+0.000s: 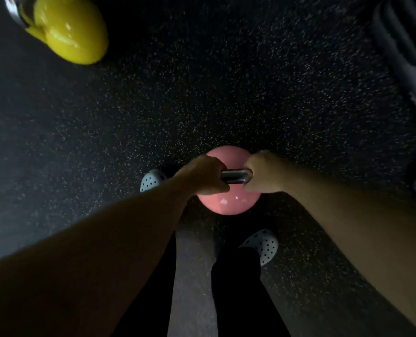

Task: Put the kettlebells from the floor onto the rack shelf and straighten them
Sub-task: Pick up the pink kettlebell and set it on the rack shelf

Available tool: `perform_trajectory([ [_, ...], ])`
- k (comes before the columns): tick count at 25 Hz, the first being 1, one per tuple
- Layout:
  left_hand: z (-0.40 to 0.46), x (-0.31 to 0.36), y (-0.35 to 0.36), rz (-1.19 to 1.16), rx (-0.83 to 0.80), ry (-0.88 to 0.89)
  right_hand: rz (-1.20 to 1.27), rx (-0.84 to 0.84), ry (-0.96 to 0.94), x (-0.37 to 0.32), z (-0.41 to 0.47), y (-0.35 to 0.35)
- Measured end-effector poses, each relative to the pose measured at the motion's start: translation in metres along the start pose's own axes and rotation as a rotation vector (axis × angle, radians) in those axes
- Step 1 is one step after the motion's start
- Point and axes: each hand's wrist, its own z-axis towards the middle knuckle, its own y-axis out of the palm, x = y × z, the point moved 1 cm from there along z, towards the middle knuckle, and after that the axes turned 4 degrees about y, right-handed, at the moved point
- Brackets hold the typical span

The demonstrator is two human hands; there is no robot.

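Fingers of the left hand are curled tight around the left end of the handle. The right hand is closed in the same way on the right end. A short stretch of bright metal bar shows between the two fists.

The handle's long axis runs left to right across the person's front, level with both fists. The pink kettlebell hangs or sits directly under the bar, so its mass lies straight below the fingers. Both hands are equally near; neither leads. It sits between the two clogs, the left clog just beside the left wrist and the right clog nearer the camera.

Whether the bell rests on the floor or has cleared it cannot be told from this view: the contact patch is under the ball.

A yellow kettlebell lies well apart at the upper left, tilted, with its chrome handle cut by the frame edge. Its far side is out of view.

A dark frame, probably the rack, runs down the right edge. It is blurred and underlit; no shelf surface can be made out. The lift will likely have to swing right toward it.

Fingertips of both hands are hidden under the bar. The light is low and the picture is soft.
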Motion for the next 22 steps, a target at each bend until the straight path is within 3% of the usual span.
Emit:
perform_trajectory([
  [3, 0.007, 0.051, -0.064, 0.193, 0.018, 0.201, 0.23, 0.187, 0.124, 0.012, -0.041, -0.031],
  [6, 0.009, 0.109, -0.119, 0.28, 0.069, 0.291, 0.334, 0.406, 0.166, 0.026, -0.078, -0.08],
  [12, 0.039, 0.223, -0.221, 0.379, 0.266, 0.521, 0.344, 0.675, 0.213, 0.076, -0.137, -0.208],
  [22, 0.168, 0.374, -0.4, 0.567, 0.403, 0.988, 0.252, 1.165, 0.451, 0.163, -0.147, -0.401],
])
